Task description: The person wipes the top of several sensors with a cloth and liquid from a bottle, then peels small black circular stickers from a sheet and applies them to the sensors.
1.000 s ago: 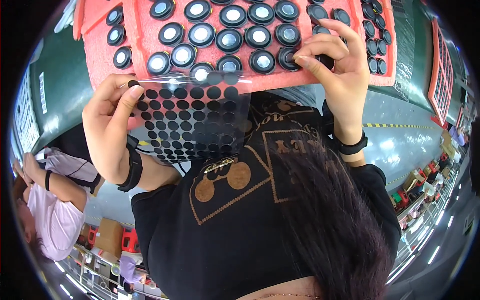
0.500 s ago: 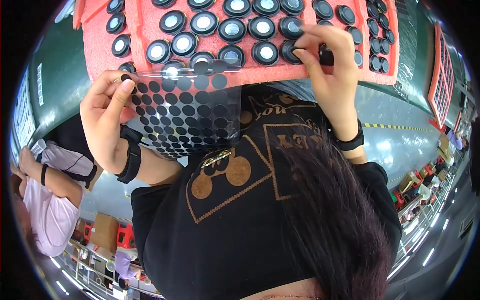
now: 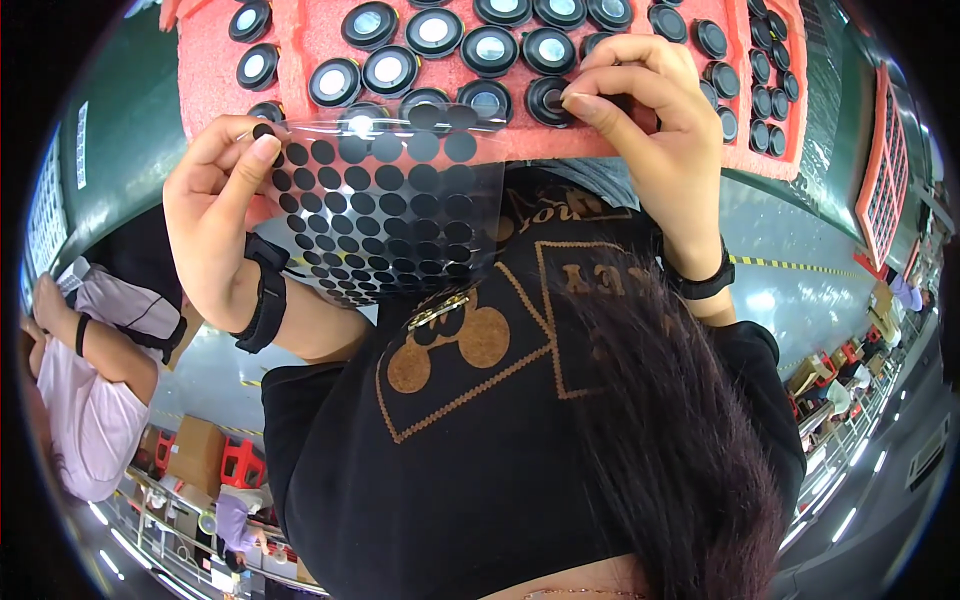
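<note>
My left hand (image 3: 225,180) pinches the upper left corner of a clear sheet (image 3: 490,185) covered in rows of black round stickers (image 3: 393,205). The sheet hangs in front of my chest, its top edge overlapping the tray's near edge. A pink foam tray (image 3: 300,25) carries several small round black speaker-like parts (image 3: 391,70), many with a pale centre. At the tray's near edge, my right hand (image 3: 650,120) has thumb and forefinger together at the rim of one part (image 3: 548,101). Its centre looks dark, with a black round sticker at my fingertips. My fingers partly hide the parts behind.
The pink tray rests on a green table (image 3: 130,130). Another pink tray (image 3: 884,170) stands farther right. A person in a pale pink top (image 3: 100,400) works at left. Behind are a cardboard box (image 3: 195,455) and a red stool (image 3: 241,465).
My right hand has shifted left to a neighbouring part, whose pale centre is now covered dark. The tray and sheet appear slightly farther right; my left hand keeps its pinch.
</note>
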`<state>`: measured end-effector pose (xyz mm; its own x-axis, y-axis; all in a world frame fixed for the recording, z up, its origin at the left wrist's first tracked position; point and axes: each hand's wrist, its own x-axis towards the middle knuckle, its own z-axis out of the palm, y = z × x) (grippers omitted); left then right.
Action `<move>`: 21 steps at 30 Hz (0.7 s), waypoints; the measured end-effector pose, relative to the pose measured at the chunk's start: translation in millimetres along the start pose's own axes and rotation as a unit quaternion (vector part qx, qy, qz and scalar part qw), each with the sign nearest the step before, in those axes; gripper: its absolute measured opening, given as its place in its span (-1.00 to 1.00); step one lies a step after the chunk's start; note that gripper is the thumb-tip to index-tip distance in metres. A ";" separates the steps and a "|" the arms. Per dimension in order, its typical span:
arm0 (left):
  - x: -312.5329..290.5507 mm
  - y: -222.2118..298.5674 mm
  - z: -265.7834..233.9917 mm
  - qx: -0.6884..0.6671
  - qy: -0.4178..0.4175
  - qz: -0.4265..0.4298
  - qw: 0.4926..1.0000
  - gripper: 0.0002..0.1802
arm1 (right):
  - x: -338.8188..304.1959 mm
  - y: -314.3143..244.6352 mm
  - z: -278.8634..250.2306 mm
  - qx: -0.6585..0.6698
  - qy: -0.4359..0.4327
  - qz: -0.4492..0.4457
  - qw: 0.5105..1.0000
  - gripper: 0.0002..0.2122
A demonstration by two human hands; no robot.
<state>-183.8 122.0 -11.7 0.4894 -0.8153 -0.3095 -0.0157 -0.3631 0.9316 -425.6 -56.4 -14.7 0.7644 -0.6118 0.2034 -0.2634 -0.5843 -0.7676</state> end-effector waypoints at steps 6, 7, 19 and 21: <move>-0.1 -3.0 -2.7 0.000 0.005 0.005 1.000 -0.87 | -0.9 -3.9 2.2 0.009 -0.001 0.027 1.000 -0.93; -0.2 -3.2 -3.0 -0.001 0.001 0.010 1.000 -0.87 | -0.8 -3.8 2.1 0.009 -0.002 0.027 1.000 -0.93; -5.6 -1.5 4.8 -0.010 0.010 -0.007 1.000 -0.88 | -8.2 -5.5 7.6 -0.118 0.028 -0.031 0.992 -0.86; -8.3 -1.7 6.6 -0.015 0.018 0.000 1.000 -0.88 | -1.8 -17.7 3.8 -0.074 0.053 -0.031 0.995 -0.62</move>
<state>-193.6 126.4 -12.0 0.5207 -0.7984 -0.3024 0.0095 -0.3488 0.9372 -420.1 -42.9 -3.8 0.7182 -0.6201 0.3157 -0.3081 -0.6902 -0.6547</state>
